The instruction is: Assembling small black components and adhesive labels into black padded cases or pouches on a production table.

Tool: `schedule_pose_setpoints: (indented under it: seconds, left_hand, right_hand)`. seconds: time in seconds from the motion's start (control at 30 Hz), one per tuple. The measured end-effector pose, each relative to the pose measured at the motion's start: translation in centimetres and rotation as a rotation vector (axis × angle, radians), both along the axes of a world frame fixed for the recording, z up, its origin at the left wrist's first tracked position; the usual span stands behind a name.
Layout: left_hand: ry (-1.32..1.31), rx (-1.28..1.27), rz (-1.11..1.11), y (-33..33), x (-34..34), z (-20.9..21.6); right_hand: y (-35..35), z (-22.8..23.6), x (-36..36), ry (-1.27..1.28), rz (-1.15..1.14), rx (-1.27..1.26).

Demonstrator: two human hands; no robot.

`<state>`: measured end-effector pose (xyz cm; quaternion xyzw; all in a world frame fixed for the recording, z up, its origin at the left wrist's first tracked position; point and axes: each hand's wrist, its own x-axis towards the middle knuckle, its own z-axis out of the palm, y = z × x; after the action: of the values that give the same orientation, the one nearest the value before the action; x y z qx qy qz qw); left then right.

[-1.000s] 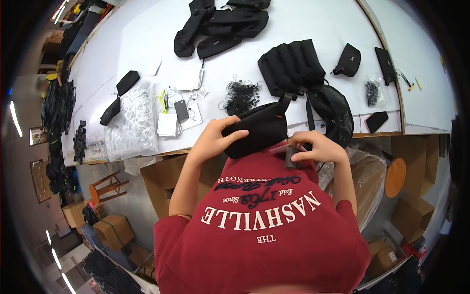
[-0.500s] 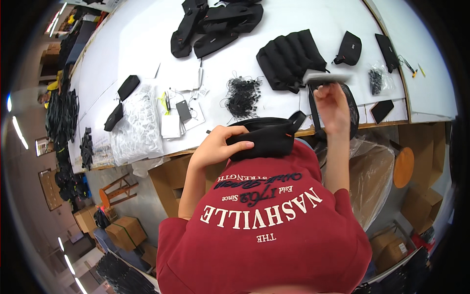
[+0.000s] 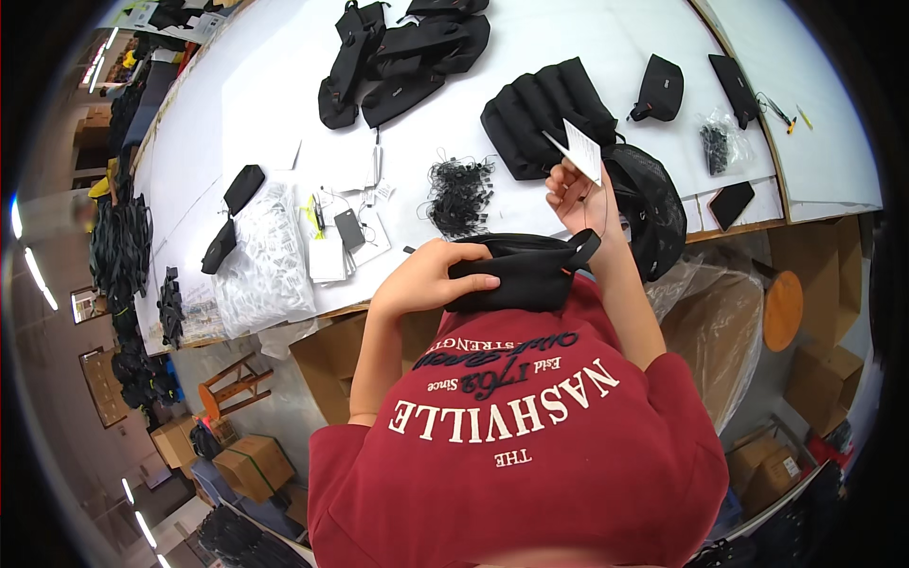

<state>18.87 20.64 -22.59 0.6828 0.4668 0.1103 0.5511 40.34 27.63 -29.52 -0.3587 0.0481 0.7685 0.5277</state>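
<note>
A small black zip pouch (image 3: 526, 286) with a side loop rests against my red shirt at the table's front edge, its top parted. My left hand (image 3: 437, 282) grips its left end, thumb on the front and fingers over the rim. Above the pouch's right end, my right hand (image 3: 582, 204) pinches a folded white hang tag (image 3: 581, 151). From the tag a thin dark string hangs down toward the pouch. Beside the right wrist lies a black mesh bag (image 3: 655, 213), partly covered by the forearm.
A heap of black tag strings (image 3: 461, 196) lies mid-table. Left of it are white tags (image 3: 329, 257) and a clear bag of small white pieces (image 3: 268, 251). Further back are a row of black pouches (image 3: 549, 114) and a black pile (image 3: 407, 62). A stool (image 3: 782, 310) stands right.
My right hand has come left and inward from over the mesh bag, bringing the white tag, which now stands tilted. The left hand keeps its grip on the pouch. The view has shifted slightly.
</note>
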Motion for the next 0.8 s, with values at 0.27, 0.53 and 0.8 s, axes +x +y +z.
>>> schedule_pose_setpoints:
  seconds: [0.27,0.53,0.8]
  left_hand:
    - [0.084,-0.002,-0.024,1.0,0.3,1.0]
    - [0.006,0.688,-0.064,2.4,1.7,0.8]
    - [-0.366,0.173,0.166,4.4,-1.4,-5.9]
  right_hand:
    - [0.6,0.8,0.9,-0.497,0.145,0.28]
    - [-0.7,7.9,1.2,-1.603,1.029,1.224]
    - [-1.7,7.2,1.8,-1.473,1.345,1.327]
